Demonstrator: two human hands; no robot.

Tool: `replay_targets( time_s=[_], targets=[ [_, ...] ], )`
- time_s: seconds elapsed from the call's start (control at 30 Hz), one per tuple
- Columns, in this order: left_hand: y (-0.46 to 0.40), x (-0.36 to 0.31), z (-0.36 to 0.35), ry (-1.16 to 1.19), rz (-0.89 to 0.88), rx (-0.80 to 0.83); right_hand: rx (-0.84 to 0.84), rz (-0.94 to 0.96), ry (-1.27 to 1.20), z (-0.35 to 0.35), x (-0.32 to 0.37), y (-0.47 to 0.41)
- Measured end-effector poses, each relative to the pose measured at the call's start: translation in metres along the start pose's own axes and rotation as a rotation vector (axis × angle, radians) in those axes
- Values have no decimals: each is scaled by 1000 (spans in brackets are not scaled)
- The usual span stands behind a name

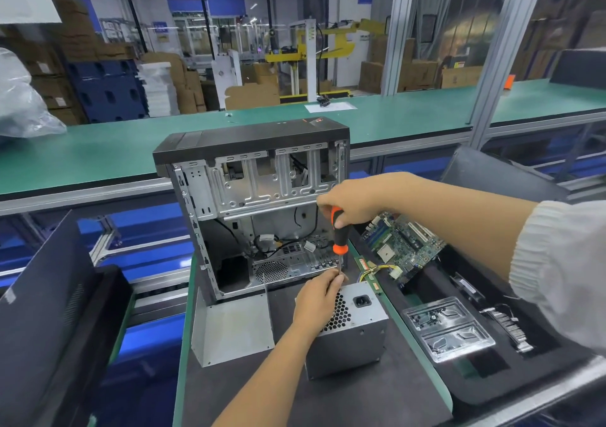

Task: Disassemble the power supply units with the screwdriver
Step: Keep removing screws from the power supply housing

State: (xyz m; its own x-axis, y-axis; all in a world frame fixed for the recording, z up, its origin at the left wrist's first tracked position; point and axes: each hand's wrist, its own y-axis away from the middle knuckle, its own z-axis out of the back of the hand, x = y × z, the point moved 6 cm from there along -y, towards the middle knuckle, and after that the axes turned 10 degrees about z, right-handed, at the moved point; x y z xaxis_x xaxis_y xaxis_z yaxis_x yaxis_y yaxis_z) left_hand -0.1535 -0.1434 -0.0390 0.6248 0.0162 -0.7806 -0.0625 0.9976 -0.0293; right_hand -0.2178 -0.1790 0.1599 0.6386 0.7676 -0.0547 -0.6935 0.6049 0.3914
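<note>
Right hand (352,203) grips the rubbery orange-black screwdriver (337,234); left fingers (333,279) pinch its shaft above the boxy steel power supply (351,331).

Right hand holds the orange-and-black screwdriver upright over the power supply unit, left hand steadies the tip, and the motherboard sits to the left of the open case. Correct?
Not quite. The head view shows the motherboard to the right of the open case, not the left. The rest stands: right hand grips the screwdriver upright over the power supply unit, left hand pinching at its tip.

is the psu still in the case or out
Out: the power supply unit sits on the black mat in front of the open computer case.
</note>
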Motion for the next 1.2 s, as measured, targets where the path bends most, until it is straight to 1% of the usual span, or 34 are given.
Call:
replay_targets(
  time_s=[0.07, 0.13, 0.23, 0.33, 0.43, 0.53, 0.63, 0.7, 0.77, 0.83, 0.9, 0.93, 0.97, 1.07, 1.2],
  targets=[
    [-1, 1, 0, 14, -1, -6, -25, -8, -75, 1, 0, 3],
    [1, -1, 0, 17, -3, -16, -83, -94, -95, 5, -1, 8],
    [2, -3, 1, -9, -14, -24, -172, -215, 86, 9, -3, 8],
    [2, -5, 3, -9, -10, -24, -243, -198, 131, 6, -5, -1],
    [4, -6, 3, -3, 9, -27, -172, -131, 114, 0, -6, -5],
    [6, -8, 1, -34, 33, -21, -57, -78, -37, -2, -8, -3],
    [5, -11, 3, 79, 65, 18, 10, -14, -177, -1, -5, -1],
    [5, -17, 4, 165, 47, 41, 47, 38, -210, -1, 0, -1],
    [7, -22, 5, 181, 19, 27, 56, 31, -199, 1, 3, 2],
    [9, -22, 5, 178, 16, 3, 18, -58, -158, 4, 2, 6],
    [9, -21, 4, 177, 14, -5, -39, -147, -14, 9, -2, 8],
    [9, -21, 4, 169, 13, -4, -50, -158, 41, 10, -2, 6],
    [9, -21, 4, 157, 9, -1, -63, -142, 55, 8, -2, 4],
    [8, -21, 5, 129, -11, 2, -67, -60, -16, 3, 1, -1],
    [6, -21, 4, 181, -1, 26, 0, 5, -74, 0, -1, -2]
  ],
)
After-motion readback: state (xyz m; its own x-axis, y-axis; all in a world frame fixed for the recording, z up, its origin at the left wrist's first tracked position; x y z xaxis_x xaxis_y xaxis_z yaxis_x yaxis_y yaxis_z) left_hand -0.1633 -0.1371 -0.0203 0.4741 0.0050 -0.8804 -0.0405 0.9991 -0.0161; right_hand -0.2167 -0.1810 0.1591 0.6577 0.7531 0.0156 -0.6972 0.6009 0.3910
